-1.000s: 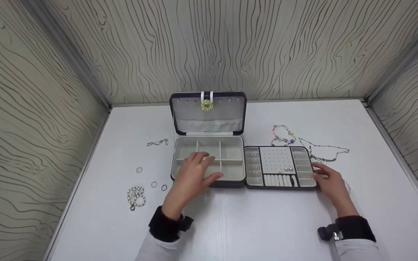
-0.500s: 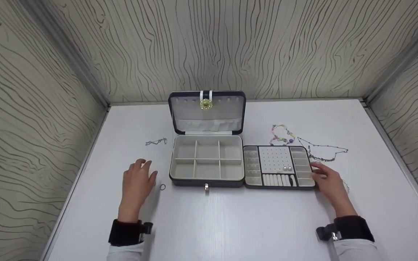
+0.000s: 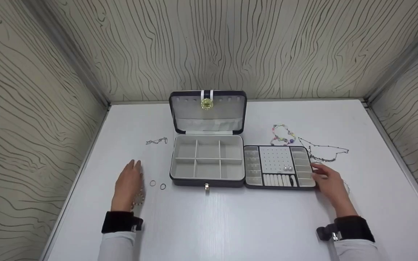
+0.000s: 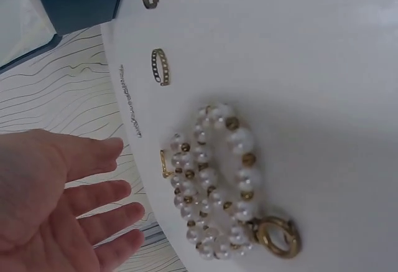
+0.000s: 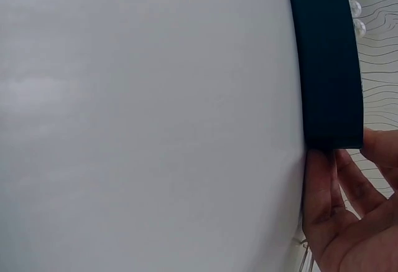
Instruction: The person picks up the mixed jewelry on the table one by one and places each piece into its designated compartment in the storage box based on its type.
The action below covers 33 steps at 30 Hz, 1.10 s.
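My left hand point(image 3: 127, 186) is spread loosely over a pearl necklace point(image 4: 241, 140) on the white table, partly covering it in the head view. The strand lies in loops, with gold beads and a round gold clasp. In the left wrist view the fingers are apart from the pearls and hold nothing. Two rings, one point(image 3: 152, 180) and a darker one point(image 3: 163, 189), lie to the right of that hand. My right hand point(image 3: 329, 183) grips the right end of a dark-edged jewelry tray point(image 5: 329, 66), thumb at the top edge and fingers lower down.
A jewelry box point(image 3: 209, 183) with its lid raised and bare compartments stands left of the tray. A silver chain point(image 3: 157, 140) lies behind on the left. Behind the tray are a colourful bead bracelet point(image 3: 291, 141) and a thin dark necklace point(image 3: 325, 160). Two pearl studs point(image 3: 288, 169) sit in the tray.
My left hand has gone from above the box's compartments leftward to the pearl necklace, passing over the rings. The right hand has stayed at the tray's end.
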Tool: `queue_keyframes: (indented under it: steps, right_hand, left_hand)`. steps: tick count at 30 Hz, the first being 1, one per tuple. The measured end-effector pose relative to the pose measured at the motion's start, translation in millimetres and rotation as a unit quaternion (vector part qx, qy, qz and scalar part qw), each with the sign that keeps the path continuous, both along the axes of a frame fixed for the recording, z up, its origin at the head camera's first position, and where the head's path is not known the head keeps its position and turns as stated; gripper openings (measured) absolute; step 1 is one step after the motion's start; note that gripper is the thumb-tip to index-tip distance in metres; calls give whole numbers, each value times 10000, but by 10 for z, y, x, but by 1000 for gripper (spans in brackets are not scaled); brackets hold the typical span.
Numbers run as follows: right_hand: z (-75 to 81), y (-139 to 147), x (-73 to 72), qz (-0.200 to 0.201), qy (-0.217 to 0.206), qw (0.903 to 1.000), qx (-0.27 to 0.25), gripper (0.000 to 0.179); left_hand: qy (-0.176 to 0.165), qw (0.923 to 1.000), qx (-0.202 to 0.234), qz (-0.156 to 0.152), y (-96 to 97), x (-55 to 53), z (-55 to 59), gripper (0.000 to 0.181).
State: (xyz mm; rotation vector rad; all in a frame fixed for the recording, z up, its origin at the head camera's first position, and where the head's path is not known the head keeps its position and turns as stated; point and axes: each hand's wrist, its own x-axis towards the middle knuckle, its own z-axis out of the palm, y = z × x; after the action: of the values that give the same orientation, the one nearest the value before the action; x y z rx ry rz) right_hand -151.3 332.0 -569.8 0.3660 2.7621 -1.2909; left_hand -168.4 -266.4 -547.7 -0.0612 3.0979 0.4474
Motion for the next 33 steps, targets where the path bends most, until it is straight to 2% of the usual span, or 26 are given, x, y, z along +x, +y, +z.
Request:
queue_keyframes:
  steps: [3, 6, 9, 14, 22, 29, 33]
  right_hand:
    - [-2, 2, 4, 41, 58, 10000, 17, 43]
    - [-3, 6, 6, 83, 81, 9999, 30, 43]
    - [-1, 11, 6, 119, 133, 9998, 38, 43]
    - [-2, 18, 4, 127, 182, 9997, 94, 42]
    - [-21, 15, -3, 39, 114, 9999, 57, 42]
    - [-25, 25, -1, 82, 167, 9998, 18, 41]
    - [-26, 31, 3, 105, 219, 9997, 69, 41]
  left_hand:
    - [-247, 9997, -19, -22, -9, -17, -33, 45]
    - [-507, 9987, -74, -64, -5, -7, -58, 53]
    - [-596, 9981, -110, -66, 7, 10, -67, 57]
    - [-409, 9989, -203, -67, 34, 30, -53, 38]
    - [-244, 9995, -176, -61, 41, 39, -49, 49]
    - [9, 10000, 10, 52, -9, -23, -121, 13]
    - [32, 10000, -11, 37, -35, -54, -136, 9]
